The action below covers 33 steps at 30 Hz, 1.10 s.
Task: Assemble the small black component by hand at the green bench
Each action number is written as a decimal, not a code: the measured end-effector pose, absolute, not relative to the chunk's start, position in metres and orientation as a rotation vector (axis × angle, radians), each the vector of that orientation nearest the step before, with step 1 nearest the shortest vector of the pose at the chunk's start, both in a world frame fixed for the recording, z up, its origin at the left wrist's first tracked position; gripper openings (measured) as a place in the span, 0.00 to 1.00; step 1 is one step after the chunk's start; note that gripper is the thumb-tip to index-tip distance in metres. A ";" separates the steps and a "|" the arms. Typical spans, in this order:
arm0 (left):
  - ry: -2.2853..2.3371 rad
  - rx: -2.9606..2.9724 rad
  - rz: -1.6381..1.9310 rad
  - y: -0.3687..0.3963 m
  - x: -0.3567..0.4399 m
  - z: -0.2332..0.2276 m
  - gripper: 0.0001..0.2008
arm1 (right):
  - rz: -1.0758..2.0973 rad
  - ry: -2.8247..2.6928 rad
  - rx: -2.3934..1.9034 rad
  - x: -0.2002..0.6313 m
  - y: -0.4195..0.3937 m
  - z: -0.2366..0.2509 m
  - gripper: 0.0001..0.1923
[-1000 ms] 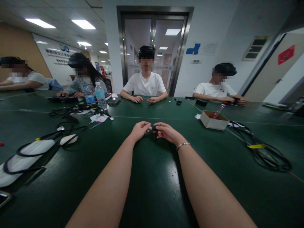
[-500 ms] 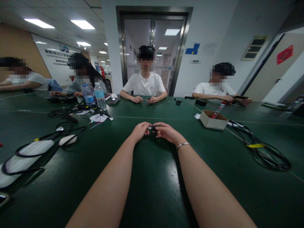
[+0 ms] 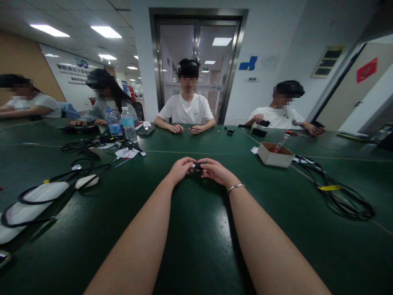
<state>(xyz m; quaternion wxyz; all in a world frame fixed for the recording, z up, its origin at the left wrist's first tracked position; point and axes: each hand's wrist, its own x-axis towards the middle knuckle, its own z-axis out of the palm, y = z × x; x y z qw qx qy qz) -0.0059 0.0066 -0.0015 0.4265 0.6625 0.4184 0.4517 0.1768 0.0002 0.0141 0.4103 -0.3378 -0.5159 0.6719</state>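
— Held what? 
— Small dark part (image 3: 197, 166) with a metal end, pinched between both hands, low over the green table (image 3: 196, 229). 
— Left hand (image 3: 181, 169)? 
— Curled narrow, fingertips closed on the part's left end. 
— Right hand (image 3: 215, 170)? 
— Closed on the other end; silver bracelet (image 3: 236, 187) on that wrist. 
— Around them? 
— Cardboard box (image 3: 274, 155) off to the right, black cable coil (image 3: 344, 196) beyond; two water bottles (image 3: 122, 124) far left. Across the table, a seated person's hands (image 3: 186, 129) on the tabletop.

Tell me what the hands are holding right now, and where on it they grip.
A small dark part, pinched at its two ends: left hand on its left end, right hand on its right end. What the part is cannot be told.
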 end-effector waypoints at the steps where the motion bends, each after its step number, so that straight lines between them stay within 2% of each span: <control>1: 1.048 1.668 1.119 0.007 -0.006 -0.002 0.15 | 1.690 -1.299 -0.854 0.177 0.000 0.014 0.09; 5: 1.078 1.703 1.099 0.006 -0.005 -0.003 0.19 | 1.686 -1.296 -0.855 0.177 0.002 0.013 0.10; 10: 1.075 1.609 1.136 0.004 -0.004 0.001 0.14 | 1.689 -1.280 -0.863 0.177 0.001 0.013 0.10; 17: 1.050 1.660 1.110 0.005 -0.004 -0.002 0.17 | 1.690 -1.264 -0.871 0.176 -0.001 0.015 0.10; 21: 1.069 1.628 1.148 0.005 -0.004 -0.001 0.12 | 1.686 -1.269 -0.876 0.176 -0.001 0.015 0.10; 33: 1.066 1.536 1.110 0.001 -0.001 0.007 0.13 | 1.679 -1.283 -0.857 0.176 0.000 0.013 0.10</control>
